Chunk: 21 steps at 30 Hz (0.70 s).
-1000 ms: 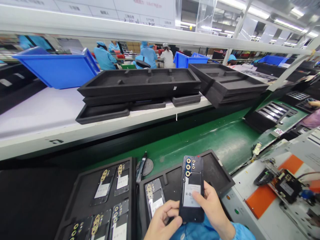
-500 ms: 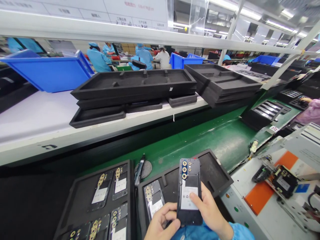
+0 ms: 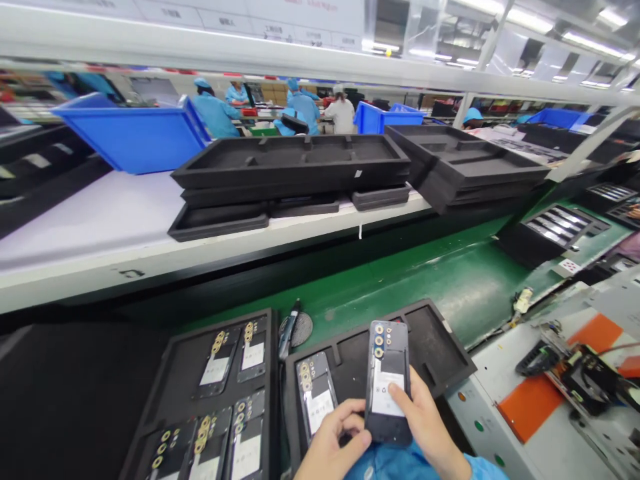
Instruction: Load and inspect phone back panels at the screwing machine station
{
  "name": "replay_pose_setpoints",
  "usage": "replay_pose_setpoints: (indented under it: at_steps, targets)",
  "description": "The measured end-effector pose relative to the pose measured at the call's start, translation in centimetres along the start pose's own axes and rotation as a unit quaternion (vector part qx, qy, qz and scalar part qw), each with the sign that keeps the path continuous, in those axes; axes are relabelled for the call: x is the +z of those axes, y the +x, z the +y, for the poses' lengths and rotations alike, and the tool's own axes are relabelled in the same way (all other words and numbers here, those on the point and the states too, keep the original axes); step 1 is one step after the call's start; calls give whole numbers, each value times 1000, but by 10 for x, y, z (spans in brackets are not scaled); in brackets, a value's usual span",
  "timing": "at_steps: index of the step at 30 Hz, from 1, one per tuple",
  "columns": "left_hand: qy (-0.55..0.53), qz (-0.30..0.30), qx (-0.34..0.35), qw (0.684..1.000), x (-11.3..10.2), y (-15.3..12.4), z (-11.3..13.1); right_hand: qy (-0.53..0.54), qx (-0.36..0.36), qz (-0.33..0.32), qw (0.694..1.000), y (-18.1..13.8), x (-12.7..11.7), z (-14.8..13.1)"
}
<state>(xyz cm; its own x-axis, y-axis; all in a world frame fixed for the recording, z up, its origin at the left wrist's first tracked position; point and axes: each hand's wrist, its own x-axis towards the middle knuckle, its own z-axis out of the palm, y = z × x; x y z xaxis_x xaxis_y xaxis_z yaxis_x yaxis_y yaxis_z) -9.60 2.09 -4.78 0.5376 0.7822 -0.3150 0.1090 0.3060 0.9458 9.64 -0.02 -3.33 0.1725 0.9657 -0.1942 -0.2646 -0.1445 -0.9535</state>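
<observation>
A smartphone with its back cover off (image 3: pixel 391 363) is held upright in front of me, gold camera rings at its top and a white-labelled battery below. My right hand (image 3: pixel 425 417) is closed on its right side, thumb lying across the battery label. At the lower left edge, my left hand (image 3: pixel 343 433) grips the phone with thumb and curled fingers. Just left of it, another uncovered phone (image 3: pixel 317 393) lies in a black foam tray (image 3: pixel 445 360) beneath my hands. Several similar phones (image 3: pixel 216 363) lie in a second black tray (image 3: pixel 175 373) on the left.
An electric screwdriver (image 3: pixel 289 333) rests between the trays on the green bench (image 3: pixel 345 310). To the right stands a machine with an orange stripe (image 3: pixel 533 407). Stacked foam trays (image 3: pixel 295 167) and a blue bin (image 3: pixel 135 133) occupy the shelf ahead. Co-workers (image 3: pixel 215 110) are beyond.
My view has shifted, so the shelf and trays appear farther right. Both hands still hold the phone in nearly the same pose.
</observation>
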Motion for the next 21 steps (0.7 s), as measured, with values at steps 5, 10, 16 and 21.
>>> replay_pose_setpoints:
  at_steps: [5,10,16,21]
  targets:
    - [117,27,-46,992,22,6,-16,-74,42,14,996,3,-24,43]
    - [228,98,-50,967,37,10,-47,-167,72,36,983,2,-38,76]
    - [216,124,-28,968,37,16,-53,-224,91,61,969,13,-34,78]
    - [213,166,-18,963,39,20,-55,-234,133,33,962,19,-38,78]
